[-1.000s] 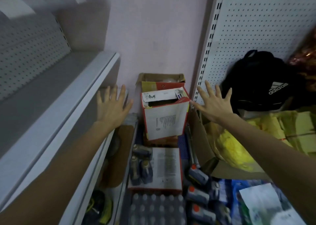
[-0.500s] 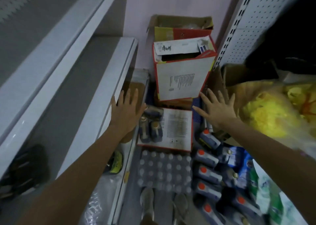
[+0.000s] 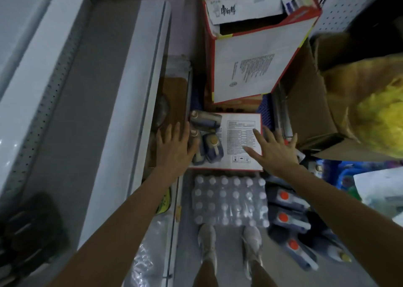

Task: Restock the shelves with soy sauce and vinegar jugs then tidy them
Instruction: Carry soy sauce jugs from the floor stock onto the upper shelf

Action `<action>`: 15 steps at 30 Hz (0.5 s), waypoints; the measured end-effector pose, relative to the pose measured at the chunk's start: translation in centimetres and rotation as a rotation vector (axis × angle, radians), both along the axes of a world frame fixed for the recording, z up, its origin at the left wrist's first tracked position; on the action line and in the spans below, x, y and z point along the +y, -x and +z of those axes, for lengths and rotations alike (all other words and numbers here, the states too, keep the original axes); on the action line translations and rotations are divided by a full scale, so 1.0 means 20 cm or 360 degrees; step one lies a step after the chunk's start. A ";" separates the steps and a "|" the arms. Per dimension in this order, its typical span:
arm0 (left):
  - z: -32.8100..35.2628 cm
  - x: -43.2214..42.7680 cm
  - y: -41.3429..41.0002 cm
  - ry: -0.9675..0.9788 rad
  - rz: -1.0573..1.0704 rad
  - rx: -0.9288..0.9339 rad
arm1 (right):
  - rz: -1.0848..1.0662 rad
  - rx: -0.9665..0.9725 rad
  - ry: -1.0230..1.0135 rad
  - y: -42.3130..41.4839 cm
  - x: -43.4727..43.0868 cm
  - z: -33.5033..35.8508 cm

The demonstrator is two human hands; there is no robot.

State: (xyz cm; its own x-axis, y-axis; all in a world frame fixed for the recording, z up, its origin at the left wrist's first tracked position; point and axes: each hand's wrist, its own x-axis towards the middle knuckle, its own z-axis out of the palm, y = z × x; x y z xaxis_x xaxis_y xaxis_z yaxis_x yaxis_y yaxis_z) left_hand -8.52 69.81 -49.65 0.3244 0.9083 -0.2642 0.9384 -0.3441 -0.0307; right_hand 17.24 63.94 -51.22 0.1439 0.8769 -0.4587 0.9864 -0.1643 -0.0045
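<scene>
A red-edged white carton lies open on the floor with dark jugs with gold caps inside its left part. My left hand is spread with straight fingers just left of those jugs, over the carton's left edge. My right hand is spread over the carton's printed flap on the right. Neither hand holds anything. More jugs with orange caps lie on the floor to the right. The grey shelf at left is bare in its middle.
A shrink-wrapped pack of white-capped bottles sits between my feet and the carton. A taller red-and-white box stands behind. A brown cardboard box with yellow bags is at right. Dark items lie on the shelf's near end.
My view has tipped down from the wall to the floor. Both spread hands have come down towards the open carton of jugs.
</scene>
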 end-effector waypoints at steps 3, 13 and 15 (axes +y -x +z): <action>-0.10 0.02 0.02 0.0101 -0.0002 -0.0008 | -0.0030 0.0032 0.0051 0.09 0.02 -0.12; -0.56 0.10 0.05 0.0190 -0.0058 0.0005 | -0.0113 0.0256 0.0103 0.22 0.09 -0.68; -0.67 0.12 0.04 0.0193 -0.0051 0.0019 | -0.0247 0.0380 0.0104 0.25 0.10 -0.79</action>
State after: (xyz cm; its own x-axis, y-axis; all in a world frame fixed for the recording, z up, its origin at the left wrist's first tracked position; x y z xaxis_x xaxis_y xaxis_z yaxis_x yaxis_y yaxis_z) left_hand -9.39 72.13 -63.04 0.3487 0.8587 -0.3757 0.9268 -0.3756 0.0018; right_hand 12.29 65.85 -67.09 0.1554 0.8201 -0.5507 0.9218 -0.3209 -0.2177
